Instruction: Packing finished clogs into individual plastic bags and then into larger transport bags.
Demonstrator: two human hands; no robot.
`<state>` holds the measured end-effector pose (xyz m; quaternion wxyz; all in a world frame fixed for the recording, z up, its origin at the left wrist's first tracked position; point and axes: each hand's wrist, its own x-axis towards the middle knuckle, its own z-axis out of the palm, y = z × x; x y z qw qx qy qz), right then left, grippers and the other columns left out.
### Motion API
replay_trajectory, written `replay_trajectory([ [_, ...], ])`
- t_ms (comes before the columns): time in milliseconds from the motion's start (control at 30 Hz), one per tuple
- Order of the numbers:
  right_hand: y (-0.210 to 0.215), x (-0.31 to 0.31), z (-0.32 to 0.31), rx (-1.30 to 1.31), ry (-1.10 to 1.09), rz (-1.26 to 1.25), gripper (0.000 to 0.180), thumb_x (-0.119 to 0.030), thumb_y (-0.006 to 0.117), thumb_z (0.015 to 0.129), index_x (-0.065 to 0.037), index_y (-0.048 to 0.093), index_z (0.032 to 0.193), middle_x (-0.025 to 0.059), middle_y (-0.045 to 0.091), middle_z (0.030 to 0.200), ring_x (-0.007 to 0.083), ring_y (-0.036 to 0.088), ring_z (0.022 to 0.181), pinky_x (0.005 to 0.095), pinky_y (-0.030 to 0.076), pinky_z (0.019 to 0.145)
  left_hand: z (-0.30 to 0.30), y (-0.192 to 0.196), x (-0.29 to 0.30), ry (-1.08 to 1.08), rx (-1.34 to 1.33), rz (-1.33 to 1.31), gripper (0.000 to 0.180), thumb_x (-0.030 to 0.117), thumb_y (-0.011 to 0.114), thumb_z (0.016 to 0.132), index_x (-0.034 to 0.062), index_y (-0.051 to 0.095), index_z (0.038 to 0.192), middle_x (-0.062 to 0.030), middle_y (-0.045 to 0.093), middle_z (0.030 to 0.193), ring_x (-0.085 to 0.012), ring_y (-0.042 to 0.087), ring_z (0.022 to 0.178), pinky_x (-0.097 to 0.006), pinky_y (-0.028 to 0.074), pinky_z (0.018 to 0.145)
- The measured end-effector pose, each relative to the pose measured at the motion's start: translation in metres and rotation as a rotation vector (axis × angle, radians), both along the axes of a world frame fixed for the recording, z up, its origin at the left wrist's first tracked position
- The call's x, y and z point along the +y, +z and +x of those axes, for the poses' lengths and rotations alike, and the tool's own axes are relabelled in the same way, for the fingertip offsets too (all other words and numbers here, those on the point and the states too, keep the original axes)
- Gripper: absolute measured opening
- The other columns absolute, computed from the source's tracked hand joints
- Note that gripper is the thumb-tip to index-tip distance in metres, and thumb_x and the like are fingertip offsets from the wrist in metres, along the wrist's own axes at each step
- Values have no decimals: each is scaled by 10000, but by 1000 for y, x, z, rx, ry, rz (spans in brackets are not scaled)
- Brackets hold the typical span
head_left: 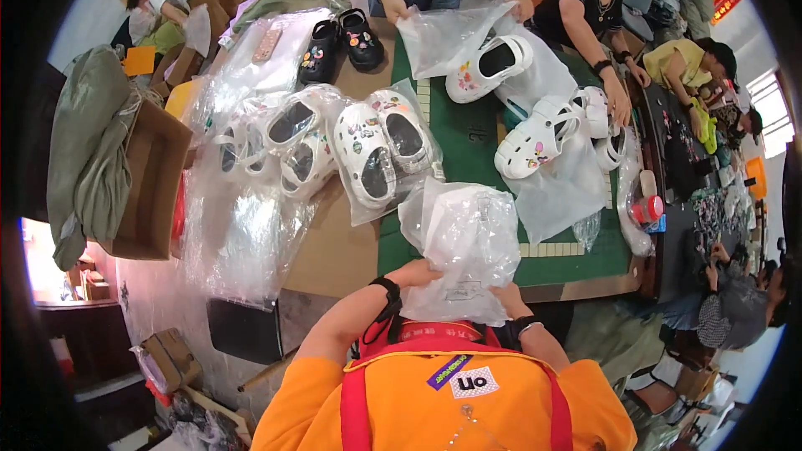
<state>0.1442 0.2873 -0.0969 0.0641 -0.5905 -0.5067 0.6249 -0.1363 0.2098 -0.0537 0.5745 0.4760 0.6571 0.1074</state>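
At the near edge of the tabletop (334, 259), the left hand (415, 273) comes up from a bent forearm and grips the left side of a crumpled clear plastic bag (464, 242). The right hand (510, 299) pinches its lower right corner. Bagged white clogs (380, 146) lie just beyond.

The bag (468, 242) is thin, clear, crinkled plastic with a glossy sheen. The white clogs (380, 150) look like smooth matt foam. The mat (468, 150) is matt green; the box (150, 184) is plain cardboard.
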Motion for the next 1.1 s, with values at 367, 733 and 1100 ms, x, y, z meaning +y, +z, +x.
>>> replay_trajectory([
  [367,-6,70,-51,77,-105,375,664,-161,645,656,-11,312,1210,188,442,1127,299,440,1028,374,360,852,-63,-1,31,798,342,263,471,171,533,718,-47,398,1114,-236,509,1041,-362,477,989,-381,369,837],
  [733,102,31,4,-275,779,1028,681,-319,657,634,-159,359,1224,149,332,1240,330,323,1113,428,259,908,-4,63,13,228,798,545,614,162,568,663,148,339,1232,-170,233,1304,-351,253,1176,-511,277,891],
  [1100,41,46,7,-371,1116,413,649,-414,637,632,-167,422,1192,150,353,1248,334,363,1122,456,368,854,-35,27,34,56,333,138,392,178,516,722,135,486,1110,-167,454,1156,-314,425,1069,-422,368,859],
])
